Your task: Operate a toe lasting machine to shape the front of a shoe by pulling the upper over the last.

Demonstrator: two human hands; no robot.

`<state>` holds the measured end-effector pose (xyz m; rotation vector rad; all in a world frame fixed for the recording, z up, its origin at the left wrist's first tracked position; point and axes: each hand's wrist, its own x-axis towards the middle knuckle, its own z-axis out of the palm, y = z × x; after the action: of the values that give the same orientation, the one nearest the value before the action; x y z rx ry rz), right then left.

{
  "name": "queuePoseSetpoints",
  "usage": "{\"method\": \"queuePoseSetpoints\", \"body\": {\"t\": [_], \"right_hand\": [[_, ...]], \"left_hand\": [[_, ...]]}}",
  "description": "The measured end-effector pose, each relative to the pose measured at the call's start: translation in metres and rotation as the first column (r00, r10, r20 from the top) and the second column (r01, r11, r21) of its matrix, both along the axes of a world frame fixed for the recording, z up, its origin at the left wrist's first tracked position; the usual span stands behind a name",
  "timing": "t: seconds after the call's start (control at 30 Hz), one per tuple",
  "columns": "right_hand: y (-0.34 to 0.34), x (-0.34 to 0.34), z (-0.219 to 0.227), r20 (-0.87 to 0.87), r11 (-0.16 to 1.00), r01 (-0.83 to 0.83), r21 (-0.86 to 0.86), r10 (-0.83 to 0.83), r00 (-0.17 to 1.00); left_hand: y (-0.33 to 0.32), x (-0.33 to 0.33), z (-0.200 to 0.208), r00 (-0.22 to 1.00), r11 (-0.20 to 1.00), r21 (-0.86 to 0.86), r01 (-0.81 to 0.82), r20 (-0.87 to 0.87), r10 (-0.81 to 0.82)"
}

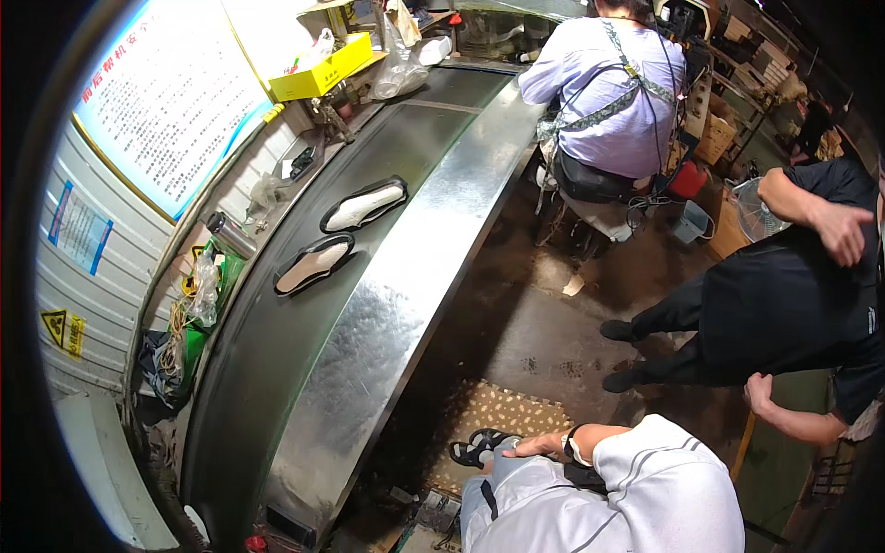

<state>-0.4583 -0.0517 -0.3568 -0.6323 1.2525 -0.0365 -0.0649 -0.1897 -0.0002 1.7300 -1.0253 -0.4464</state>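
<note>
My right hand (536, 445) rests on the pale grey cloth of my trouser leg (502, 472), beside my knee. Its fingers lie stretched out and I see nothing in them; a dark band circles the wrist. My left hand is out of sight. Two black-edged shoe uppers with pale insides lie on the dark conveyor belt: the farther upper (365, 206) and the nearer upper (314, 264). Both are well away from my hand. Below my hand, a black sandal (477, 446) shows on my foot.
A metal ledge (369, 323) runs along the dark belt (249, 369). A co-worker (613, 101) sits at its far end; a person in black (784, 286) stands at right. A yellow box (323, 69), bags and a metal cup (230, 232) line the wall side. A spotted mat (507, 415) covers some floor.
</note>
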Motion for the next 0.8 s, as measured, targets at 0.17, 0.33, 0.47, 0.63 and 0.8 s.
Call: {"method": "queuePoseSetpoints", "body": {"t": [0.17,0.33,0.47,0.63,0.8], "right_hand": [[-0.001,-0.008,0.048,-0.022,1.000,-0.020,-0.015,0.019,1.000],[-0.007,-0.028,0.128,0.107,0.994,0.097,0.046,-0.102,0.989],[0.005,-0.029,0.082,0.125,0.989,0.134,0.070,-0.142,0.982],[0.019,-0.003,-0.050,0.102,0.999,0.005,0.042,-0.010,0.995],[0.039,0.015,-0.089,0.081,0.994,-0.100,-0.046,0.103,0.991]], "left_hand": [[0.009,-0.010,0.001,0.999,1.000,0.025,-0.006,-0.050,0.007],[0.016,-0.017,0.002,0.995,0.998,0.064,0.001,-0.103,0.005],[0.016,-0.027,0.009,0.988,0.997,0.076,0.020,-0.156,-0.008],[0.027,-0.023,0.018,0.978,0.997,0.074,-0.006,-0.208,0.021],[0.074,0.007,0.025,0.958,0.988,0.091,-0.126,-0.249,0.145]]}}
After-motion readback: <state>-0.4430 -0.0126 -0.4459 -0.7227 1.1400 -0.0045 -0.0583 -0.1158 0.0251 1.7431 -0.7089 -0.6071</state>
